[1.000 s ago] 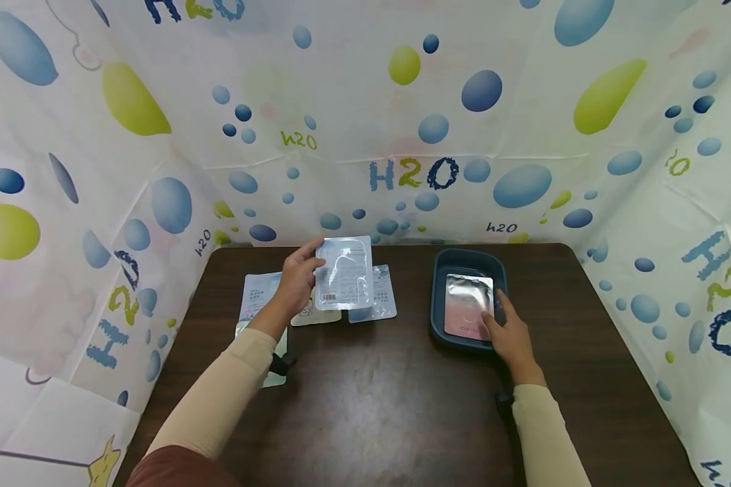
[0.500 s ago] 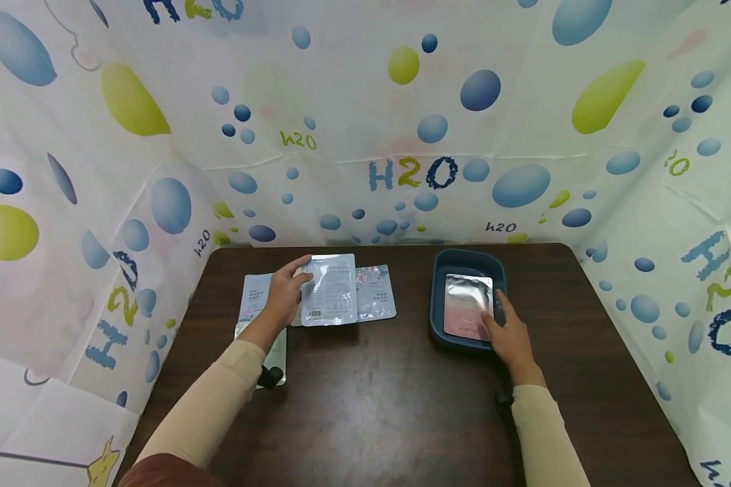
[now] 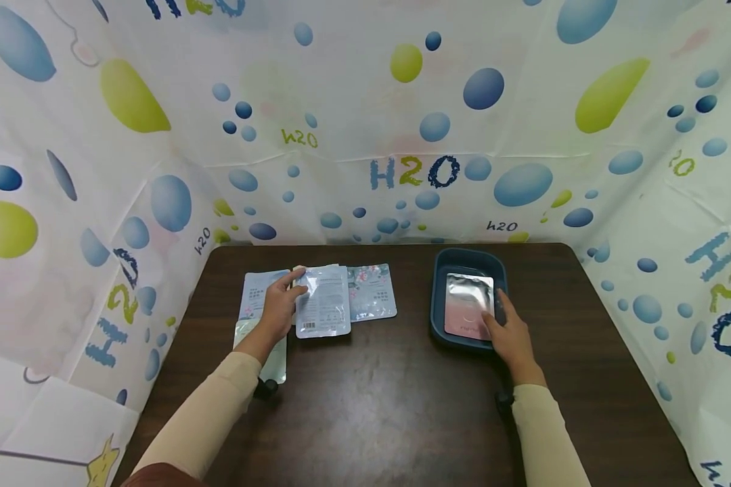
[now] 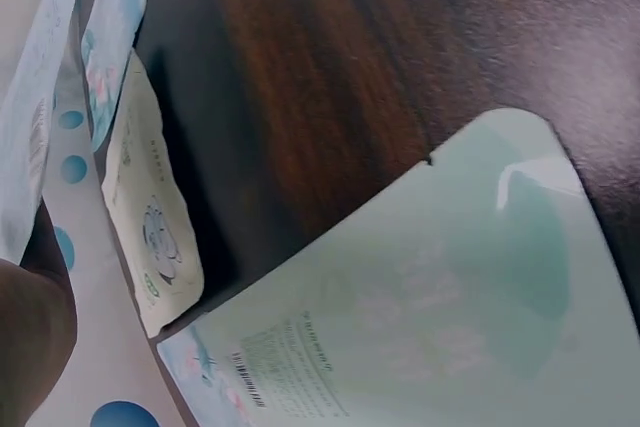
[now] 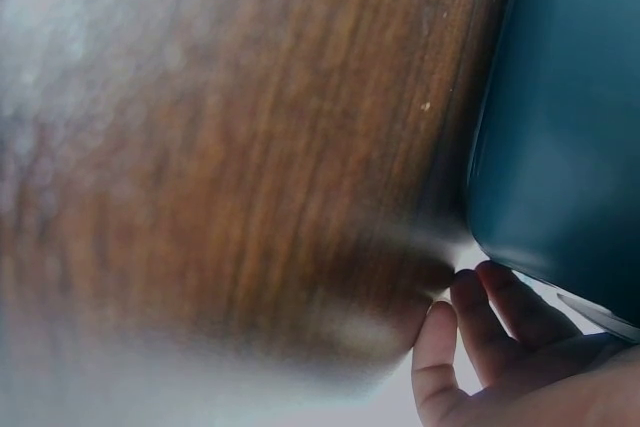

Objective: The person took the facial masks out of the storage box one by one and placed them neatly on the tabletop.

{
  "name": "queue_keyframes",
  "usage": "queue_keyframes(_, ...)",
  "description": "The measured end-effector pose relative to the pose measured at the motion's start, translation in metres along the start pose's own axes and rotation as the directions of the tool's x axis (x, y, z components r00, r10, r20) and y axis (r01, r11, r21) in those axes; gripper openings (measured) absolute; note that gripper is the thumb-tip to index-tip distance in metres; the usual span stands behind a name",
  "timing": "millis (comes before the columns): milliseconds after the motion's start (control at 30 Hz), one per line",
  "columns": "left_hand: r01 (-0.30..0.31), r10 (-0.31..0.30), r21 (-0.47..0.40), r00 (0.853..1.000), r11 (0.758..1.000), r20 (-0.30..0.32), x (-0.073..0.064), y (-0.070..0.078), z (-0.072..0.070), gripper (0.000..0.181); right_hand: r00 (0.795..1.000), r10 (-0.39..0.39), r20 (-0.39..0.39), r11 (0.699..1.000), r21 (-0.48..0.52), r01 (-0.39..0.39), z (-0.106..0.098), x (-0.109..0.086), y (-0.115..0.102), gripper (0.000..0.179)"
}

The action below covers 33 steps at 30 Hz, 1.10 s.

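My left hand (image 3: pixel 278 308) pinches a pale blue foil sachet (image 3: pixel 323 301) at its left edge, tilted up with its printed back showing. Behind it, a blue flowered sachet (image 3: pixel 371 292) lies on the table. A cream sachet (image 4: pixel 155 207), mostly hidden in the head view, lies near it. Below the left wrist are a light green sachet (image 4: pixel 430 277) and a light blue sachet (image 3: pixel 254 297). My right hand (image 3: pixel 512 341) grips the right wall of a dark blue tray (image 3: pixel 437 297), thumb inside, other fingers outside. A pink and silver sachet (image 3: pixel 468 308) lies in the tray.
All of this stands on a dark brown table (image 3: pixel 378 406). A white sheet (image 3: pixel 341 81) with blue and green dots hangs behind the table and along its sides. Dark wrist cameras sit below both hands.
My left hand has brought the pale blue sachet lower, left and nearer, uncovering more of the flowered sachet. The right hand, tray and pink sachet have stayed put.
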<state>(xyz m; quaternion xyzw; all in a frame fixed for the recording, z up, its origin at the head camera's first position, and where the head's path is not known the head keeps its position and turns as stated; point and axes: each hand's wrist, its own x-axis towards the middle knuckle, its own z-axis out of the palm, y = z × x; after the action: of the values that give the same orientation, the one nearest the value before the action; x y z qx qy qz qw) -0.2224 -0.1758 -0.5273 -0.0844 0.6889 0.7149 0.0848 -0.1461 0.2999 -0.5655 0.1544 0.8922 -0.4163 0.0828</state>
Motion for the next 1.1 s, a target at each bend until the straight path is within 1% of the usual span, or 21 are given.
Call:
queue_keyframes(167, 0.020, -0.021, 0.065, 1.000, 0.998, 0.016, -0.001, -0.005, -0.002, 0.053, 1.000, 0.005, 0.003, 1.000, 0.002, -0.005, -0.001, -0.001, 0.000, 0.078)
queue_keyframes(233, 0.014, -0.015, 0.100, 1.000, 0.995, 0.012, -0.001, -0.007, -0.002, 0.054, 1.000, 0.003, 0.001, 1.000, 0.002, -0.003, -0.001, -0.002, 0.000, 0.078)
queue_keyframes(333, -0.001, 0.001, 0.180, 1.000, 0.984, 0.005, -0.002, -0.010, -0.003, 0.056, 1.000, 0.003, -0.001, 1.000, 0.000, -0.003, -0.002, -0.002, -0.001, 0.078)
queue_keyframes(400, -0.013, 0.013, 0.244, 1.000, 0.970, 0.002, -0.004, -0.012, -0.003, 0.057, 1.000, 0.002, -0.001, 1.000, -0.003, -0.002, -0.002, -0.002, -0.002, 0.078)
queue_keyframes(467, -0.037, 0.033, 0.310, 0.999, 0.950, 0.015, -0.005, -0.014, -0.004, 0.060, 1.000, 0.006, 0.001, 1.000, -0.007, -0.006, -0.003, -0.001, -0.002, 0.078)
queue_keyframes(533, -0.075, 0.064, 0.399, 0.997, 0.914, 0.040, -0.006, -0.017, -0.006, 0.063, 1.000, 0.009, 0.004, 1.000, -0.011, -0.009, -0.003, -0.001, -0.002, 0.078)
queue_keyframes(600, -0.127, 0.105, 0.508, 0.992, 0.852, 0.073, -0.007, -0.019, -0.008, 0.068, 1.000, 0.009, 0.004, 1.000, -0.014, -0.009, -0.002, 0.000, -0.002, 0.079)
queue_keyframes(667, -0.181, 0.137, 0.629, 0.983, 0.756, 0.118, -0.007, -0.021, -0.011, 0.074, 1.000, 0.009, 0.004, 1.000, -0.015, -0.009, -0.003, 0.000, -0.002, 0.079)
queue_keyframes(767, -0.256, 0.171, 0.754, 0.967, 0.604, 0.191, -0.008, -0.023, -0.015, 0.085, 1.000, 0.006, 0.001, 1.000, -0.017, -0.006, -0.003, 0.000, -0.001, 0.079)
queue_keyframes(867, -0.316, 0.183, 0.832, 0.948, 0.456, 0.260, -0.008, -0.024, -0.020, 0.094, 1.000, 0.004, 0.000, 1.000, -0.016, -0.004, -0.003, -0.001, -0.001, 0.078)
queue_keyframes(933, -0.359, 0.190, 0.862, 0.932, 0.357, 0.309, -0.009, -0.026, -0.024, 0.100, 1.000, 0.005, 0.002, 1.000, -0.016, -0.005, -0.003, -0.001, -0.001, 0.078)
queue_keyframes(967, -0.380, 0.192, 0.868, 0.923, 0.318, 0.334, -0.009, -0.026, -0.026, 0.102, 1.000, 0.006, 0.003, 1.000, -0.016, -0.006, -0.003, -0.001, -0.001, 0.078)
queue_keyframes(1000, -0.401, 0.193, 0.869, 0.914, 0.289, 0.357, -0.010, -0.027, -0.028, 0.103, 1.000, 0.006, 0.004, 1.000, -0.016, -0.006, -0.003, -0.001, -0.001, 0.078)
queue_keyframes(1033, -0.422, 0.195, 0.866, 0.904, 0.268, 0.380, -0.010, -0.027, -0.030, 0.105, 1.000, 0.006, 0.004, 1.000, -0.016, -0.006, -0.003, -0.001, -0.001, 0.078)
queue_keyframes(1067, -0.441, 0.196, 0.861, 0.895, 0.253, 0.401, -0.011, -0.027, -0.033, 0.106, 1.000, 0.007, 0.005, 1.000, -0.016, -0.007, -0.003, -0.001, -0.001, 0.078)
queue_keyframes(1100, -0.460, 0.199, 0.854, 0.885, 0.245, 0.420, -0.012, -0.028, -0.035, 0.107, 1.000, 0.007, 0.006, 1.000, -0.015, -0.007, -0.003, -0.001, -0.001, 0.078)
